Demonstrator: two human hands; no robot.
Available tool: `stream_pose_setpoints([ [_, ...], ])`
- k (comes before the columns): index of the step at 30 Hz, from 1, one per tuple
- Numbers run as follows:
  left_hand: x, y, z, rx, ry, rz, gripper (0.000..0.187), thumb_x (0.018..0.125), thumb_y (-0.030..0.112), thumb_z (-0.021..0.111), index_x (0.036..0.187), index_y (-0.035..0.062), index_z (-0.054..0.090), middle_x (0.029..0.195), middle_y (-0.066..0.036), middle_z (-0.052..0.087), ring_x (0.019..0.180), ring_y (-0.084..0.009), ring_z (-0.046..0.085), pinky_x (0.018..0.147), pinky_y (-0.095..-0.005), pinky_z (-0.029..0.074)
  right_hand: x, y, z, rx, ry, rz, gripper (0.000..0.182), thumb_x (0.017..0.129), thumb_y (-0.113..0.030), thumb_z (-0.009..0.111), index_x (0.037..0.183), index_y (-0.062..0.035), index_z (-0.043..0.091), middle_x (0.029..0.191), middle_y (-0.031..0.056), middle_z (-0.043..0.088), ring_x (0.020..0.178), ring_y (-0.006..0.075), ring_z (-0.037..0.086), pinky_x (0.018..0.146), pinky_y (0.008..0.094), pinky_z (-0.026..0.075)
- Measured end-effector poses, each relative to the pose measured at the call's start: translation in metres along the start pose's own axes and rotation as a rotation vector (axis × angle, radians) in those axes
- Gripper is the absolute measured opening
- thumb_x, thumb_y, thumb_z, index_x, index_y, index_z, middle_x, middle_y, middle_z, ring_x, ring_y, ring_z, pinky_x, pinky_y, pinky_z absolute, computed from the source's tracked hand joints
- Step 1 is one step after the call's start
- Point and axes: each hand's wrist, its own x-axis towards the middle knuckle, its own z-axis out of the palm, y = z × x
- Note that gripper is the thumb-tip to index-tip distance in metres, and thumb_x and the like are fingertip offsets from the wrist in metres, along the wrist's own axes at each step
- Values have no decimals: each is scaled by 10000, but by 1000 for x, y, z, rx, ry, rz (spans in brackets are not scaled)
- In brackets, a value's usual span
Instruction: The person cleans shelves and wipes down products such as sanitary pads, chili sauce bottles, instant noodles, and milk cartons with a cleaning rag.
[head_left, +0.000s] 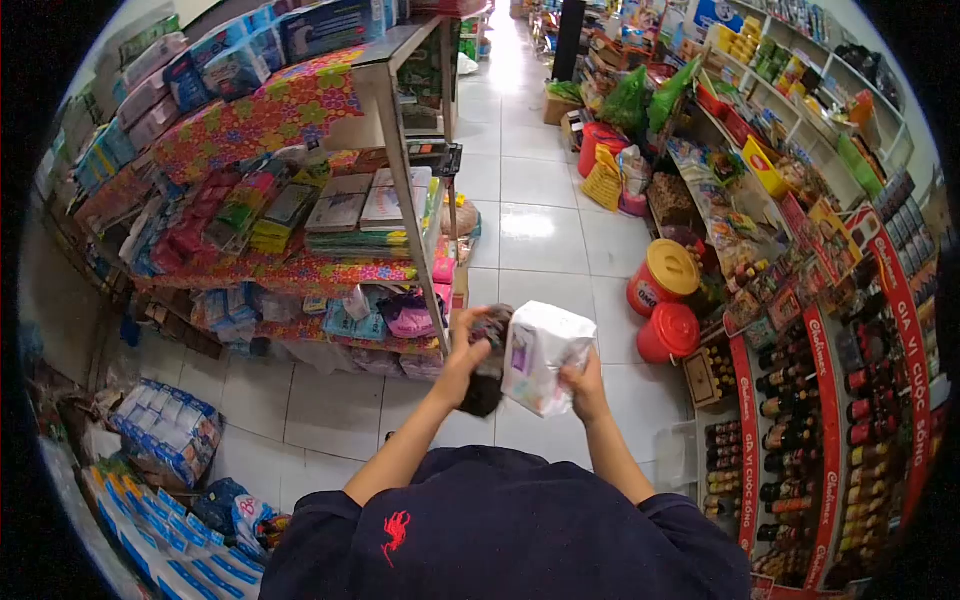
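Observation:
Near the middle of the view, my left hand (462,362) is wrapped round a dark, blurred item (487,375). Right beside it, my right hand (583,385) grips the lower right side of a white plastic-wrapped pack (545,350) with a purple print on its left face. The two items are side by side and seem to touch, held in front of my chest above the tiled floor.
A metal-framed shelf (395,150) with notebooks and packets stands at the left. Wrapped packs (170,430) lie on the floor at lower left. Right of the aisle (530,180) are a yellow-lidded tub (672,268), a red tub (668,333) and racks of bottles (785,405).

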Motion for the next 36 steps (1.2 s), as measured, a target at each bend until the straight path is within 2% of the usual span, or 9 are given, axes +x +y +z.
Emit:
stream_pose_setpoints([
  [4,-23,15,11,103,-66,-78,884,633,449,673,1263,34,211,1198,-146,343,1137,-243,326,959,-356,246,-4,7,41,-240,-73,-47,556,638,-186,682,1062,-38,356,984,82,461,935,167,456,826,292,374],
  [13,-39,36,-1,146,149,-68,800,631,250,687,1252,61,219,1176,-107,379,1092,-212,387,920,-340,309,1,20,54,-568,-261,-212,451,733,-316,561,1055,-25,442,1076,135,425,1054,263,398,903,342,301],
  [15,-36,37,-10,-4,116,-127,711,639,228,696,1201,23,311,1088,-104,453,1027,-193,441,878,-316,352,12,24,47,-51,-304,-20,394,815,-313,455,1093,-35,448,1124,109,416,1112,231,370,941,347,282],
  [17,-36,40,-16,-187,96,-187,652,659,203,669,1192,18,342,1066,-90,480,995,-174,465,855,-292,367,14,23,49,5,-264,61,408,881,-347,335,1140,-50,441,1184,79,417,1147,195,354,959,342,286],
  [19,-37,38,-17,-321,-57,-245,649,681,225,649,1208,18,332,1090,-89,469,1004,-168,457,852,-284,369,10,31,51,322,-222,467,462,890,-400,311,1168,-50,428,1175,88,457,1103,190,413,939,329,324],
  [24,-34,36,-26,193,19,42,658,671,261,654,1203,27,344,1112,-65,416,1026,-189,432,882,-307,341,6,35,65,323,-151,607,401,873,-330,410,1118,-16,460,1053,93,541,924,185,542,817,320,431],
  [26,-36,52,-38,352,18,67,645,663,261,658,1190,40,359,1100,-59,407,1017,-195,435,879,-309,343,14,52,60,215,-99,394,293,824,-157,484,1082,-18,475,969,85,569,882,184,560,791,318,457],
  [27,-39,51,-44,61,43,-107,641,669,255,654,1190,41,349,1106,-62,407,1033,-195,423,881,-309,342,18,47,62,287,-47,331,283,797,-86,508,1068,-12,472,975,91,563,893,182,552,799,319,449],
  [36,-44,47,-46,-235,318,-59,586,669,154,622,1170,55,334,1051,-68,448,988,-156,438,852,-286,353,22,43,108,255,-193,124,400,735,-11,495,1131,0,438,1024,53,534,947,135,498,854,257,366],
])
